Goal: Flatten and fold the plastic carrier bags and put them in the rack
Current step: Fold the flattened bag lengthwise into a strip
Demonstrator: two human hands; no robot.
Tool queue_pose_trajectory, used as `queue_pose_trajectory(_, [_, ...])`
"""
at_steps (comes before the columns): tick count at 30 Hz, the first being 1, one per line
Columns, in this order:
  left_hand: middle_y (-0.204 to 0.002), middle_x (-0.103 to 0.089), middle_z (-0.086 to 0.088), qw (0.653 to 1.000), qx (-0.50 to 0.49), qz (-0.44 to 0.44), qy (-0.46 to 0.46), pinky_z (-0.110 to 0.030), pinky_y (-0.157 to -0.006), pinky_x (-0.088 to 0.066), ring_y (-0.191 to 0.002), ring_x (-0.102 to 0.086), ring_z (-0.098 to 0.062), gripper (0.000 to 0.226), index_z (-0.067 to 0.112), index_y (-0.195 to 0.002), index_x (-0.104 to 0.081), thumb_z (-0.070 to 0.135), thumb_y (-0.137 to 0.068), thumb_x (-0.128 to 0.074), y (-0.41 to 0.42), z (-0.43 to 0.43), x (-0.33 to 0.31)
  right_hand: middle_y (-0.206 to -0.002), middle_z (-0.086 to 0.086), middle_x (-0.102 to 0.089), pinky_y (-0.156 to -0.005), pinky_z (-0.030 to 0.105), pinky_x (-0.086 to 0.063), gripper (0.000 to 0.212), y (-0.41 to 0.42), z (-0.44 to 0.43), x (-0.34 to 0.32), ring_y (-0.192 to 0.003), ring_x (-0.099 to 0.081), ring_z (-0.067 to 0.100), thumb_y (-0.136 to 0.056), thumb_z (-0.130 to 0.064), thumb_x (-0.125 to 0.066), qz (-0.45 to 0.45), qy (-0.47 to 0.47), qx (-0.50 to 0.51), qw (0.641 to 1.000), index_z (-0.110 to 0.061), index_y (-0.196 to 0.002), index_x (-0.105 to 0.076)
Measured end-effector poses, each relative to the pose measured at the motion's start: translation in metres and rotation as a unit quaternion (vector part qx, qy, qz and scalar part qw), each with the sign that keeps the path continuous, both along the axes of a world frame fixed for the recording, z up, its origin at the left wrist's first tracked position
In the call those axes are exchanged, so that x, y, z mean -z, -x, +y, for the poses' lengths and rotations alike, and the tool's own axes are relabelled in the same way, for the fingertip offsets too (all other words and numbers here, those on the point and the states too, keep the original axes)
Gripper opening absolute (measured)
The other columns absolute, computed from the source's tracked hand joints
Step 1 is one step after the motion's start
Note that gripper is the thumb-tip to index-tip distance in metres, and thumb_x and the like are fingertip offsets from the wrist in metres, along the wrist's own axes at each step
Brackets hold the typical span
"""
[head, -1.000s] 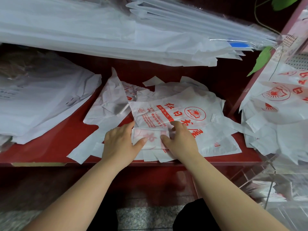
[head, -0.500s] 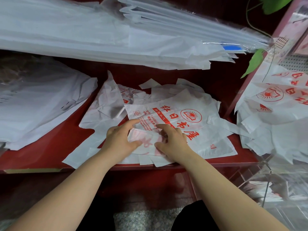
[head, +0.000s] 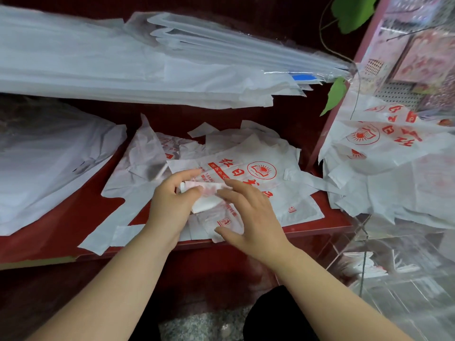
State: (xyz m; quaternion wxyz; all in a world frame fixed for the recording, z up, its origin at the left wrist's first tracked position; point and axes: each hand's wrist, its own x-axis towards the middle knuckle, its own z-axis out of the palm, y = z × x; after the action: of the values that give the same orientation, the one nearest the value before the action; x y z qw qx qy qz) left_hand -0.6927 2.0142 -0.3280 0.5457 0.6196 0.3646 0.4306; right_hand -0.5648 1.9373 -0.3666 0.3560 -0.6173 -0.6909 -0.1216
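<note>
On the red shelf [head: 61, 225] many bags [head: 258, 168] lie loose and unfolded. The left hand [head: 172, 205] pinches one half-folded bag [head: 205, 204]; the right hand [head: 256, 217], fingers straight, touches it. Most work remains.

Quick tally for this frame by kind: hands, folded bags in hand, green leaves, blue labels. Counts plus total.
hands: 2 (left hand, right hand)
folded bag, pinched by the left hand: 1
green leaves: 2
blue label: 1
total: 6
</note>
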Motion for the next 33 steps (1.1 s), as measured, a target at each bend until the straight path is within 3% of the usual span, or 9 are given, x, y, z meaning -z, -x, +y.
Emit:
queue_pose_trajectory(2, [-0.108, -0.061, 0.007, 0.999, 0.037, -0.011, 0.016, -0.028, -0.092, -0.045, -0.104, -0.056, -0.01, 0.028, 0.033, -0.085, -0.063, 0.006, -0.088, -0.055, -0.006, -0.014, -0.002, -0.105, 0.006, -0.064, -0.085, 0.025, -0.035, 0.031, -0.005, -0.009, -0.001, -0.099, -0.049, 0.014, -0.075, -0.025, -0.053, 0.014, -0.031, 0.024, 0.999, -0.015, -0.104, -0.058])
queue_pose_trajectory(6, [-0.093, -0.059, 0.016, 0.987, 0.142, 0.048, -0.057, -0.007, -0.075, -0.044, -0.078, -0.058, 0.003, 0.005, 0.035, -0.086, -0.061, 0.035, -0.082, -0.064, -0.014, -0.042, -0.002, -0.074, 0.006, -0.069, -0.068, 0.021, -0.036, 0.026, -0.017, -0.041, -0.009, -0.076, -0.05, 0.013, -0.075, -0.017, -0.048, 0.108, -0.012, 0.066, 0.992, -0.005, -0.083, -0.069])
queue_pose_trajectory(9, [-0.101, -0.047, 0.029, 0.941, 0.196, 0.176, -0.213, -0.004, -0.085, -0.031, -0.098, -0.043, 0.013, 0.04, 0.051, -0.086, -0.049, 0.064, -0.048, -0.055, -0.022, -0.058, 0.004, -0.073, -0.008, -0.064, -0.065, 0.013, -0.037, 0.027, -0.029, -0.073, -0.007, -0.071, -0.052, 0.002, -0.077, -0.016, -0.049, 0.229, 0.068, 0.07, 0.969, -0.002, -0.089, -0.068])
queue_pose_trajectory(11, [-0.101, -0.045, 0.032, 0.915, 0.222, 0.212, -0.262, -0.001, -0.085, -0.027, -0.102, -0.037, 0.016, 0.038, 0.053, -0.085, -0.046, 0.061, -0.05, -0.058, -0.034, -0.071, 0.005, -0.064, -0.018, -0.056, -0.061, 0.009, -0.037, 0.019, -0.04, -0.095, -0.005, -0.064, -0.051, -0.007, -0.081, -0.012, -0.053, 0.294, 0.092, 0.075, 0.948, -0.003, -0.089, -0.067])
queue_pose_trajectory(14, [-0.081, -0.056, 0.02, 0.915, 0.257, 0.203, -0.235, -0.001, -0.066, -0.035, -0.079, -0.052, 0.008, 0.024, 0.043, -0.079, -0.054, 0.025, -0.076, -0.07, -0.061, -0.093, 0.004, -0.055, -0.025, -0.054, -0.059, 0.007, -0.035, 0.019, -0.059, -0.127, -0.003, -0.058, -0.048, -0.008, -0.086, 0.0, -0.055, 0.334, 0.105, 0.091, 0.932, -0.015, -0.082, -0.065])
queue_pose_trajectory(16, [-0.07, -0.057, 0.014, 0.911, 0.264, 0.217, -0.231, -0.006, -0.058, -0.037, -0.065, -0.052, 0.004, 0.015, 0.03, -0.079, -0.061, 0.016, -0.082, -0.065, -0.083, -0.104, 0.009, -0.056, -0.027, -0.053, -0.061, 0.008, -0.036, 0.03, -0.072, -0.147, -0.002, -0.06, -0.048, -0.007, -0.087, -0.001, -0.055, 0.34, 0.111, 0.107, 0.928, -0.028, -0.075, -0.057])
queue_pose_trajectory(20, [-0.069, -0.055, 0.014, 0.908, 0.262, 0.238, -0.226, -0.008, -0.052, -0.036, -0.065, -0.05, 0.0, 0.009, 0.025, -0.08, -0.06, 0.017, -0.084, -0.061, -0.124, -0.13, 0.024, -0.074, -0.025, -0.062, -0.075, 0.01, -0.042, 0.032, -0.104, -0.191, 0.008, -0.079, -0.056, -0.006, -0.086, -0.005, -0.059, 0.354, 0.091, 0.153, 0.918, -0.036, -0.081, -0.06])
queue_pose_trajectory(26, [-0.065, -0.056, 0.009, 0.91, 0.242, 0.235, -0.24, -0.019, -0.056, -0.036, -0.062, -0.049, -0.006, 0.019, 0.029, -0.069, -0.055, 0.018, -0.084, -0.059, -0.172, -0.161, 0.032, -0.108, 0.004, -0.065, -0.081, 0.013, -0.028, 0.034, -0.193, -0.248, 0.039, -0.105, -0.046, 0.014, -0.085, 0.008, -0.046, 0.25, 0.128, 0.363, 0.888, -0.009, -0.105, -0.067])
queue_pose_trajectory(33, [-0.067, -0.056, 0.006, 0.897, 0.236, 0.247, -0.279, -0.015, -0.05, -0.033, -0.062, -0.05, -0.01, 0.008, 0.012, -0.088, -0.062, 0.019, -0.087, -0.057, -0.219, -0.172, 0.034, -0.127, -0.017, -0.055, -0.072, 0.024, -0.015, 0.061, -0.228, -0.228, 0.05, -0.106, -0.038, 0.019, -0.074, 0.013, -0.035, 0.081, 0.289, 0.332, 0.894, -0.027, -0.111, -0.064])
